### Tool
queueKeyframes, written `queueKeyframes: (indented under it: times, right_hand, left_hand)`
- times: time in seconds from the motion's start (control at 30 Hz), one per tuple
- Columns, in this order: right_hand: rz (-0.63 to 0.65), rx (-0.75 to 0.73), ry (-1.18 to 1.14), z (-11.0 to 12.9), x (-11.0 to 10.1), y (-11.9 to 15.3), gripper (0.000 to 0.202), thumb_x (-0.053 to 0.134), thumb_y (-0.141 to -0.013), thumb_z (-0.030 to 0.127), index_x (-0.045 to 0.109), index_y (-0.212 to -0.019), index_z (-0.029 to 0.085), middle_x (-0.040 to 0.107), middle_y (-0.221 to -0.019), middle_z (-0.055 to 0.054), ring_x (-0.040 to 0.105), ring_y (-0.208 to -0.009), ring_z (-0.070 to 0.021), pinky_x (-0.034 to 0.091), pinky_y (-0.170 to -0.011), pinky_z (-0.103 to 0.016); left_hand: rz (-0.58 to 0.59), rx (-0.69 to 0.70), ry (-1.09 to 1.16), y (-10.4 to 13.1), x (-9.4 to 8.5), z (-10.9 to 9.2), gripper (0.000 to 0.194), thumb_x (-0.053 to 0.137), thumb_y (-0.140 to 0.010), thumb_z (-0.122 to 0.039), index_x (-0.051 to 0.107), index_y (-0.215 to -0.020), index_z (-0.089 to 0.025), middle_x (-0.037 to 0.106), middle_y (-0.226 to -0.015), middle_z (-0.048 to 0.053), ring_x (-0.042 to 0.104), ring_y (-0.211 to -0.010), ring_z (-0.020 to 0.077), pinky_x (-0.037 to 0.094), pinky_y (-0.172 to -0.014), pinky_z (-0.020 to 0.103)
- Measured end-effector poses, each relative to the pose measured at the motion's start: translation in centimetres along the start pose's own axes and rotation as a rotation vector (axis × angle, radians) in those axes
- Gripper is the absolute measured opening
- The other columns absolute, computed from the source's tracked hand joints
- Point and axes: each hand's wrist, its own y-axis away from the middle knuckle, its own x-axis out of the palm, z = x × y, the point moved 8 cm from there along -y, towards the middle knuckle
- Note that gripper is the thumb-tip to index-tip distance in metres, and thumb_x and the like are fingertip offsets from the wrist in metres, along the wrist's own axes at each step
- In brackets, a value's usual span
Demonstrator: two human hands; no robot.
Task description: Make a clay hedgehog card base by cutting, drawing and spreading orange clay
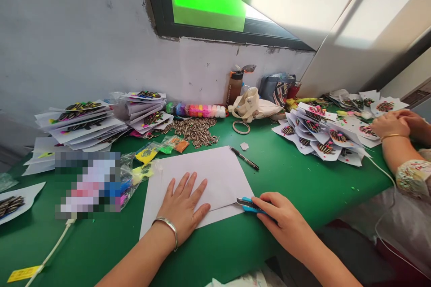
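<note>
White paper [215,175] lies on the green tabletop in front of me, with a folded or cut edge running across its near part. My left hand [183,206] rests flat on it, fingers spread. In my right hand [283,217] is a blue utility knife [251,205], its blade pointing left at the paper's right edge, by the line between the upper and lower layers. A black pen [244,158] lies along the paper's right side. Just beyond the pen is a small white scrap [244,146].
Striped sunflower seeds [197,132] are heaped behind the paper. Stacked seed-decorated sheets stand left [84,125] and right [316,132]. Bags of coloured clay [146,154], a tape roll [241,127], a bottle [235,87] and a cloth bag [254,105] lie around. Another person's hands [392,125] rest at right.
</note>
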Motion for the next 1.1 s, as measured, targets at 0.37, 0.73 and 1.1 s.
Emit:
queueKeyframes:
  times: [0.37, 0.73, 1.1]
  right_hand:
    - [-0.049, -0.025, 0.014, 0.9, 0.2, 0.1, 0.036, 0.048, -0.089, 0.02, 0.054, -0.124, 0.026, 0.057, -0.107, -0.009, 0.054, -0.096, -0.0226, 0.05, -0.08, -0.039]
    - [-0.083, -0.036, 0.001, 2.1, 0.4, 0.3, 0.035, 0.046, -0.089, 0.017, 0.054, -0.123, 0.023, 0.057, -0.104, -0.01, 0.054, -0.094, -0.0223, 0.05, -0.078, -0.038]
    - [-0.072, -0.028, -0.006, 3.1, 0.9, 0.1, 0.034, 0.046, -0.09, 0.018, 0.053, -0.122, 0.023, 0.056, -0.104, -0.009, 0.054, -0.094, -0.0219, 0.05, -0.078, -0.037]
  left_hand:
    - [0.014, -0.006, -0.007, 0.0, -0.1, -0.1, 0.056, 0.028, -0.091, -0.057, 0.021, -0.143, -0.038, 0.018, -0.153, 0.005, 0.01, -0.14, 0.0276, 0.001, -0.109, 0.054]
    - [0.012, -0.007, 0.002, -0.1, -0.1, -0.1, 0.056, 0.029, -0.09, -0.057, 0.023, -0.143, -0.038, 0.018, -0.153, 0.005, 0.01, -0.14, 0.0285, 0.0, -0.109, 0.054]
    - [0.013, -0.007, 0.017, 0.0, -0.1, -0.1, 0.056, 0.027, -0.09, -0.059, 0.022, -0.143, -0.038, 0.02, -0.153, 0.005, 0.01, -0.14, 0.0282, 0.002, -0.108, 0.055]
